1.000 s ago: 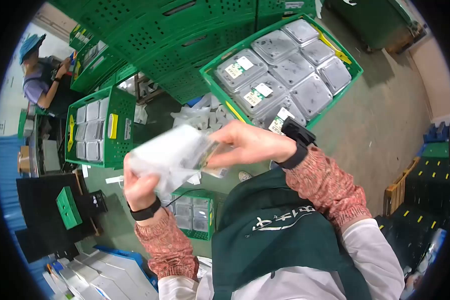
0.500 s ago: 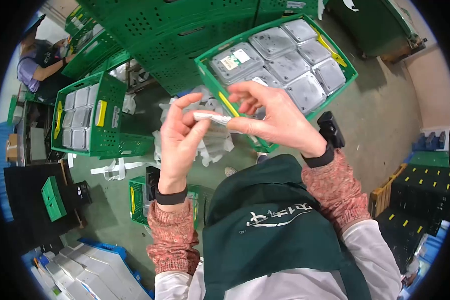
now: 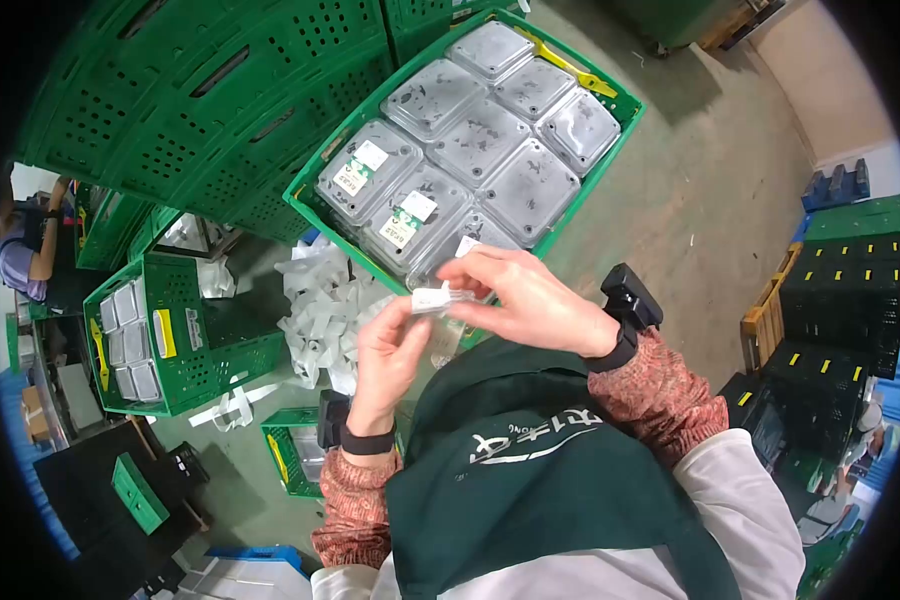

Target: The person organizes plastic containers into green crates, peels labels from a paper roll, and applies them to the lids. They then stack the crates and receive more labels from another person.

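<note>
Nearer the apron (image 3: pixel 530 490) now, left grip (image 3: pixel 384 365) and right grip (image 3: pixel 538 302) pinch a white slip (image 3: pixel 431 300) above the floor (image 3: pixel 238 462) between green crates (image 3: pixel 220 305).

We're in a packing area, green crates (image 3: pixel 220 125) stacked upper left, plastic containers (image 3: pixel 478 142) top centre, wooden pallet (image 3: pixel 770 303) at right

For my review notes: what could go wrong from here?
1. The white slip is pinched between the fingertips of the left hand and right hand, so a loose grip could drop it.
2. If dropped, it might be lost among the similarly white scraps on the floor.
3. The right hand partly hides the crate's near boxes, so a wrong placement there might go unnoticed from this view.
</note>
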{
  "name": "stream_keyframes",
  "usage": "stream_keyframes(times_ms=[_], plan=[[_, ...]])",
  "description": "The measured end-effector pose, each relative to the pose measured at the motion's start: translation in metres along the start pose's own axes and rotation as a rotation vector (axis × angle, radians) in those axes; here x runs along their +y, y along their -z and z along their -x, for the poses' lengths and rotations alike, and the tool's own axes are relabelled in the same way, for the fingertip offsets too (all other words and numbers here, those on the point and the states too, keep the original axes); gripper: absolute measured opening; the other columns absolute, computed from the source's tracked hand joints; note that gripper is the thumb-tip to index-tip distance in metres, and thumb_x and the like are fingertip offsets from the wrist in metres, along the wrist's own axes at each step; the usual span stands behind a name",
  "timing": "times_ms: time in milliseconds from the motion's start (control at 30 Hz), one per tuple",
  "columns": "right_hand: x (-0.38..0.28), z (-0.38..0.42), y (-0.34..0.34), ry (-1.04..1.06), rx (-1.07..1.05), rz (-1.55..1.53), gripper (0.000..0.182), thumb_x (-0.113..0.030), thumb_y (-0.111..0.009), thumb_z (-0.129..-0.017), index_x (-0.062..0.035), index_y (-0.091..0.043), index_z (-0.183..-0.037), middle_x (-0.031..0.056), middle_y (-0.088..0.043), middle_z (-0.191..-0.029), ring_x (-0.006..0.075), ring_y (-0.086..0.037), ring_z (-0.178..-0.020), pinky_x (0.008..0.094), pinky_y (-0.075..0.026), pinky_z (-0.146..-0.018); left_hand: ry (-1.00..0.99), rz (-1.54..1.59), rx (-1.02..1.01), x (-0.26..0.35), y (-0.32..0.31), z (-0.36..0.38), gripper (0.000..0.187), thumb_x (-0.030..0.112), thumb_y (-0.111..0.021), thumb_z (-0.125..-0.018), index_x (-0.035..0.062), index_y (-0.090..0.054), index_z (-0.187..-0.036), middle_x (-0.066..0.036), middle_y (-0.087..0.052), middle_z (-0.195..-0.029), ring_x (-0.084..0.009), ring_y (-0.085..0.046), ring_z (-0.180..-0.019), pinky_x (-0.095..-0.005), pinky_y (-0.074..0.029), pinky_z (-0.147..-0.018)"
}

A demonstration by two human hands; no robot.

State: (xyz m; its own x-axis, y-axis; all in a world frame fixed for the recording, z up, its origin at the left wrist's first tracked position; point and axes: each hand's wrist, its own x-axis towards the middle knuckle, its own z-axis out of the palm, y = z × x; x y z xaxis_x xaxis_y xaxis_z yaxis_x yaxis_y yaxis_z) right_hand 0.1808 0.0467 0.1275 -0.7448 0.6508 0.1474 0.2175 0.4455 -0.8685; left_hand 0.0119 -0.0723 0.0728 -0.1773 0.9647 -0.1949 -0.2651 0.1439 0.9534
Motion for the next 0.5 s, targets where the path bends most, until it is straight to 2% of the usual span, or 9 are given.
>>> stream_keyframes(times_ms=[100, 167, 200, 300, 367, 433, 500], plan=[[0.004, -0.003, 0.016, -0.065, -0.072, 0.071, 0.019, -0.007, -0.072, -0.081, -0.001, -0.064, -0.097, 0.0099, -0.06, -0.08, 0.0233, -0.062, -0.07, 0.0362, -0.05, -0.061, -0.008, -0.067, 0.041, 0.009, -0.022, -0.016, 0.012, 0.004, -0.058, -0.096, 0.001, -0.065, -0.104, 0.004, -0.063, -0.087, -0.0025, -0.054, -0.079, -0.0202, -0.045, -0.069], [0.01, -0.002, 0.016, 0.0, 0.039, 0.206, 0.015, -0.009, -0.073, -0.079, -0.003, -0.063, -0.089, 0.0103, -0.06, -0.079, 0.0263, -0.062, -0.068, 0.0368, -0.05, -0.059, 0.001, -0.153, 0.056, 0.005, -0.025, -0.023, 0.01, 0.005, -0.058, -0.096, 0.0007, -0.065, -0.101, 0.005, -0.061, -0.084, -0.0021, -0.051, -0.075, -0.0204, -0.043, -0.066], [0.01, -0.001, 0.017, 0.023, 0.082, 0.256, 0.015, -0.009, -0.074, -0.079, -0.0035, -0.063, -0.087, 0.0102, -0.06, -0.078, 0.0271, -0.062, -0.069, 0.0371, -0.05, -0.059, 0.002, -0.223, 0.134, 0.0, -0.027, -0.027, 0.009, 0.009, -0.061, -0.095, 0.001, -0.066, -0.095, 0.006, -0.058, -0.079, -0.0011, -0.046, -0.071, -0.0198, -0.041, -0.062], [0.02, 0.001, 0.025, 0.035, 0.116, 0.281, 0.014, -0.01, -0.073, -0.078, -0.0057, -0.061, -0.083, 0.0091, -0.059, -0.074, 0.0295, -0.061, -0.07, 0.039, -0.05, -0.06, 0.178, -0.199, 0.169, -0.009, -0.019, -0.034, 0.011, 0.012, -0.066, -0.092, 0.0007, -0.066, -0.091, 0.006, -0.056, -0.076, -0.0014, -0.046, -0.069, -0.0205, -0.041, -0.061], [0.033, 0.001, 0.034, 0.014, 0.072, 0.232, 0.012, -0.01, -0.072, -0.079, -0.0056, -0.061, -0.082, 0.0104, -0.059, -0.074, 0.0293, -0.062, -0.069, 0.0375, -0.05, -0.059, 0.186, -0.156, 0.098, -0.006, -0.035, -0.042, 0.013, 0.011, -0.069, -0.09, -0.0006, -0.069, -0.095, 0.003, -0.065, -0.081, -0.0024, -0.054, -0.072, -0.0207, -0.045, -0.065], [0.071, -0.012, 0.066, -0.022, 0.186, 0.254, 0.013, -0.013, -0.068, -0.082, -0.005, -0.06, -0.087, 0.012, -0.062, -0.079, 0.0325, -0.064, -0.076, 0.041, -0.051, -0.064, 0.154, -0.201, 0.048, 0.005, -0.061, -0.047, 0.013, 0.009, -0.069, -0.089, -0.0011, -0.07, -0.098, 0.001, -0.069, -0.085, -0.0033, -0.058, -0.075, -0.0206, -0.047, -0.067], [0.111, -0.028, 0.115, -0.45, 0.357, 0.182, 0.021, -0.019, -0.071, -0.08, -0.0039, -0.062, -0.092, 0.0145, -0.067, -0.087, 0.0343, -0.065, -0.08, 0.0423, -0.052, -0.069, 0.292, -0.171, -0.008, -0.001, -0.048, -0.047, 0.019, 0.008, -0.07, -0.088, -0.0014, -0.071, -0.105, -0.001, -0.071, -0.091, -0.004, -0.061, -0.079, -0.0209, -0.049, -0.07]])
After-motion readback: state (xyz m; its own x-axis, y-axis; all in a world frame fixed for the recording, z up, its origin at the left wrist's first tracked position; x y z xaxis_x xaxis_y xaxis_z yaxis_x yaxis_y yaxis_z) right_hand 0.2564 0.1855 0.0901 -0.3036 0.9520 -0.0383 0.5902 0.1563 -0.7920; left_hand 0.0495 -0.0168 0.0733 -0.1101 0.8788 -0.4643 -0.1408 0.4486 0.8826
